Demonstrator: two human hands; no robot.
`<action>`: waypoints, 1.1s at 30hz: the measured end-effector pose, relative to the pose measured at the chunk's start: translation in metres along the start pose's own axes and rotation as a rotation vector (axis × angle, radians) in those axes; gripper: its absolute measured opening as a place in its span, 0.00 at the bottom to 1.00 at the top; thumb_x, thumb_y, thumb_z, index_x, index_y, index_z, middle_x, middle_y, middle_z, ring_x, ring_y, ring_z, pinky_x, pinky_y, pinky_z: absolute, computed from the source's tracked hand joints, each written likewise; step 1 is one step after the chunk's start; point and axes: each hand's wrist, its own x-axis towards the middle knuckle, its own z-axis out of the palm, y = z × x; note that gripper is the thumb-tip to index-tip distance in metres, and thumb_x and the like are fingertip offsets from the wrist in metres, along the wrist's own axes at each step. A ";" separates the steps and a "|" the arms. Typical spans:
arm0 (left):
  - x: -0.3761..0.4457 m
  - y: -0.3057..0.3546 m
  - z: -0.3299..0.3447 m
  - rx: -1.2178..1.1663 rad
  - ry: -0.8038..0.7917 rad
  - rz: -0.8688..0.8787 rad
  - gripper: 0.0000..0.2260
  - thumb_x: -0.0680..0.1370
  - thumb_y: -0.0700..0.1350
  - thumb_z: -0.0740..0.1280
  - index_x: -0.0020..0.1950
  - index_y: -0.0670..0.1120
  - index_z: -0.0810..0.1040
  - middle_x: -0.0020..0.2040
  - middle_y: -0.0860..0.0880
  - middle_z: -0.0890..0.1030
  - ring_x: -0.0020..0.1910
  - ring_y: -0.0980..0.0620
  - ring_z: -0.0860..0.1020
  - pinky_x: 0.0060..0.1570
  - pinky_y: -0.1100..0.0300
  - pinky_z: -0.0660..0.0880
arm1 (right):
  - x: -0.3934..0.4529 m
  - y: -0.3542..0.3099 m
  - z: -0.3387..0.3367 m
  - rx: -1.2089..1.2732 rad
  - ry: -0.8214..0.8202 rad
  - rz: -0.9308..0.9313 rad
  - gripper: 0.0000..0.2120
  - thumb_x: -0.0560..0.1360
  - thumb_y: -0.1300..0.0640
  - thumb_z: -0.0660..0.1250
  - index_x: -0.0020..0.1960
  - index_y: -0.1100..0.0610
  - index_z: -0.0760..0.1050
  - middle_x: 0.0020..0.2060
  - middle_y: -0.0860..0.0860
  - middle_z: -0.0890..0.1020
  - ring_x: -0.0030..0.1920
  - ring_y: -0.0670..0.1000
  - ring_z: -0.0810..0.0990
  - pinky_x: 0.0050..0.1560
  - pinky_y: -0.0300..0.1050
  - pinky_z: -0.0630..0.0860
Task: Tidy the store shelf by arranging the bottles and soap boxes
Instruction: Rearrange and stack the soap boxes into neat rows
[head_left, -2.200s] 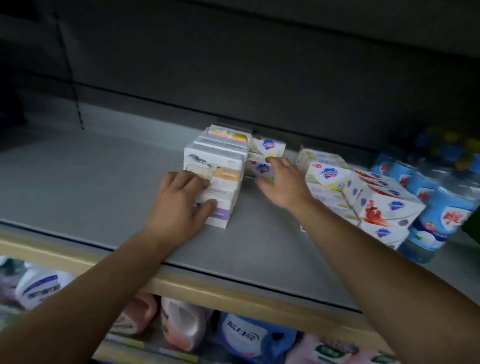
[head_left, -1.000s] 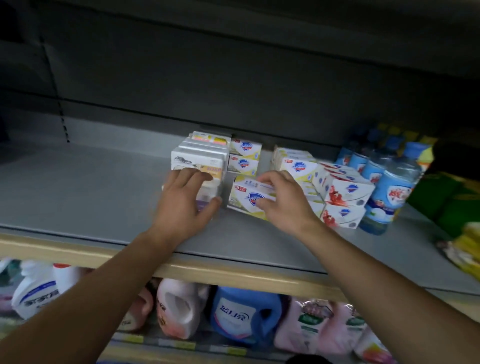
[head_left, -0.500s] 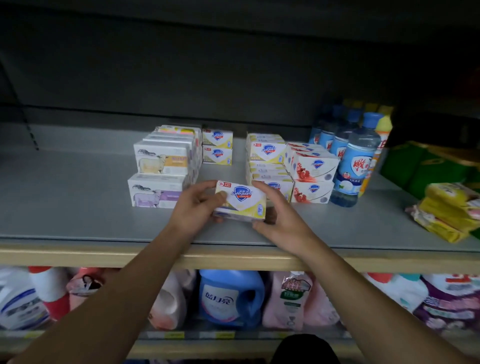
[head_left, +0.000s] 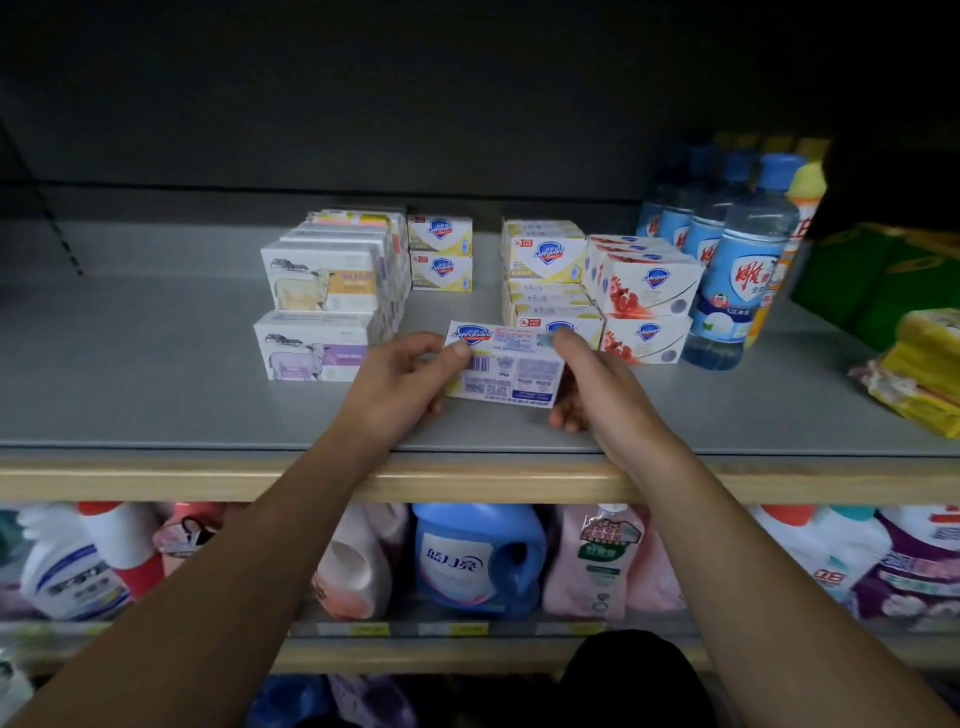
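Note:
Both hands hold one white-and-yellow soap box (head_left: 511, 371) just above the grey shelf (head_left: 156, 395), its barcode side facing me. My left hand (head_left: 400, 389) pinches its left end with thumb on top. My right hand (head_left: 597, 384) grips the right end. Behind it stand stacks of sheep-print soap boxes (head_left: 322, 312), two small yellow soap boxes (head_left: 440, 260), a yellow-label stack (head_left: 545, 280) and red-flower boxes (head_left: 644, 301). Blue-capped bottles (head_left: 737, 280) stand in a row at the right.
A yellow bottle (head_left: 802, 208) stands behind the blue ones. Green packs (head_left: 872, 280) and yellow packets (head_left: 919, 374) lie at the far right. The wooden shelf edge (head_left: 156, 478) runs below my wrists; detergent jugs (head_left: 478, 561) fill the lower shelf.
My right hand drew a soap box from beside the yellow-label stack toward the front edge. My left hand left the sheep-print boxes and took its other end. The box has turned barcode side up.

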 end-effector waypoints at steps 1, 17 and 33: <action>0.000 0.000 0.000 0.017 0.001 0.000 0.19 0.68 0.66 0.68 0.42 0.51 0.82 0.24 0.50 0.73 0.24 0.54 0.70 0.26 0.64 0.68 | 0.001 -0.001 0.000 0.003 -0.001 0.007 0.22 0.68 0.30 0.59 0.41 0.44 0.84 0.36 0.54 0.85 0.27 0.49 0.77 0.26 0.40 0.69; 0.000 0.005 0.006 -0.130 -0.038 -0.063 0.21 0.78 0.40 0.69 0.70 0.48 0.71 0.42 0.45 0.84 0.34 0.44 0.79 0.33 0.55 0.78 | -0.001 0.013 -0.004 -0.159 -0.018 -0.209 0.16 0.77 0.57 0.68 0.60 0.39 0.74 0.56 0.39 0.80 0.53 0.51 0.82 0.54 0.50 0.80; -0.004 0.006 -0.001 -0.206 -0.058 0.101 0.21 0.71 0.28 0.71 0.59 0.47 0.80 0.56 0.47 0.84 0.50 0.51 0.83 0.48 0.60 0.79 | -0.003 0.011 -0.002 -0.186 -0.050 -0.228 0.21 0.72 0.62 0.73 0.59 0.42 0.75 0.56 0.46 0.83 0.58 0.46 0.81 0.64 0.53 0.76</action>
